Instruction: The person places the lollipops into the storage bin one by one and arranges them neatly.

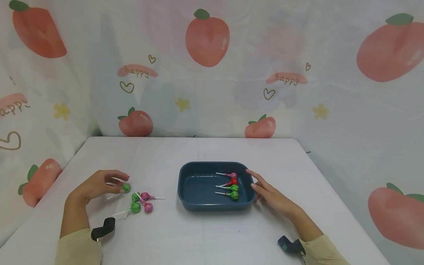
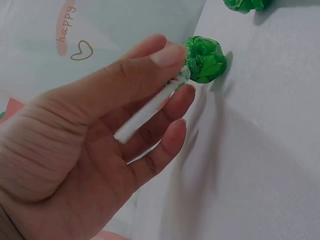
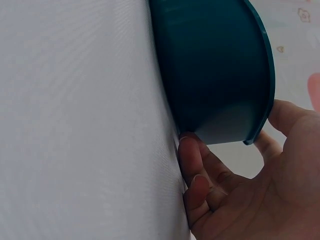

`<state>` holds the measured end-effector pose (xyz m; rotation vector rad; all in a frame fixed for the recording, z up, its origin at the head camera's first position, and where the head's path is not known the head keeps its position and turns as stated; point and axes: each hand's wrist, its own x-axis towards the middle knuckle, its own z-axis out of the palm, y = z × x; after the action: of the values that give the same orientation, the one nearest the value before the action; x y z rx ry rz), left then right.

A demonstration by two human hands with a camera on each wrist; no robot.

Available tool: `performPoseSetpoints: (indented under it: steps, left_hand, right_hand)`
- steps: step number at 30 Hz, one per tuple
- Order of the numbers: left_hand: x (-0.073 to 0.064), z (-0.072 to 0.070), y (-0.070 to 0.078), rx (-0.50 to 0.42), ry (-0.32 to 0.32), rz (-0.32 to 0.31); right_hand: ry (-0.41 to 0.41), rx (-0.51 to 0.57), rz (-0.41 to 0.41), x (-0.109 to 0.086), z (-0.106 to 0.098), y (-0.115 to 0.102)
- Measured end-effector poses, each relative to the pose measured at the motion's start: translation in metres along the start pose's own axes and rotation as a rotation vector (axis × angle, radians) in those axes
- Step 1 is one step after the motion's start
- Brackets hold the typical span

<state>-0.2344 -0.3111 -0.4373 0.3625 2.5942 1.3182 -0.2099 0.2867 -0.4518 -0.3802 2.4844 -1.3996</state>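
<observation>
My left hand (image 1: 99, 186) pinches a green lollipop (image 2: 206, 60) between thumb and fingers, just below its wrapped head, with the white stick running back toward the palm. Beside that hand lies a loose group of lollipops on the table: green ones (image 1: 135, 208) and pink ones (image 1: 148, 208). A dark blue rectangular container (image 1: 198, 207) stands at mid-table. Inside its right half several lollipops (image 1: 234, 187), pink, red and green, lie in a column with sticks pointing left. My right hand (image 1: 273, 197) touches the container's right end, its fingers at the rim and outer wall.
A white cloth covers the table (image 1: 205, 239). Behind and at both sides hangs a printed curtain (image 1: 212, 92) with fruit pictures. A dark camera device (image 1: 103, 228) is worn at the left wrist, another camera device (image 1: 290, 245) at the right.
</observation>
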Motion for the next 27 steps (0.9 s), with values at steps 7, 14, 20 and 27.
performPoseSetpoints:
  steps: [7,14,20,27]
  left_hand:
    - [0.0019,-0.0041,-0.0016,-0.006,0.005,0.034]
    - [0.0024,0.0004,-0.0007,0.012,0.010,-0.030]
    - [0.0015,-0.0019,-0.0020,0.032,-0.004,0.020]
    - [-0.0020,-0.0017,-0.0053,0.031,-0.002,-0.020]
  right_hand:
    - [0.009,0.003,0.016,-0.0015,-0.0011,0.0009]
    - [0.011,0.003,0.022,-0.0023,-0.0019,0.0009]
    - [0.008,0.009,0.008,-0.0015,-0.0014,0.0000]
    - [0.003,0.013,0.014,-0.0004,0.0004,0.0005]
